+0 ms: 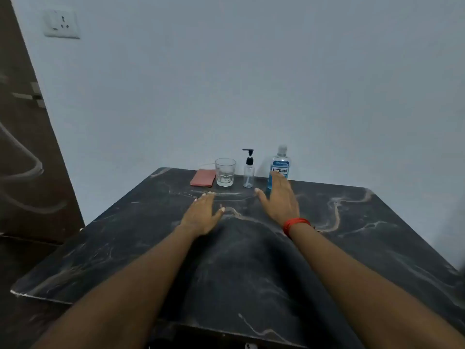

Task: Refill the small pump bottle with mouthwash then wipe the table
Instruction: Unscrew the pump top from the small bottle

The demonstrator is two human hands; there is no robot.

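Note:
A small clear pump bottle [248, 172] with a black pump stands upright at the far edge of the dark marble table [352, 222]. Right of it stands a blue mouthwash bottle [281, 163] with a clear cap. A folded pink cloth [203, 178] lies at the far left of the row. My left hand [202, 214] lies flat over the table's middle, fingers apart, holding nothing. My right hand [279, 197] is stretched out flat with a red thread on its wrist; its fingertips overlap the lower part of the mouthwash bottle, and I cannot tell if they touch it.
A clear drinking glass [225, 172] with a little water stands between the cloth and the pump bottle. A pale wall rises right behind the row. A brown door [27, 159] and a wall socket [61, 23] are to the left.

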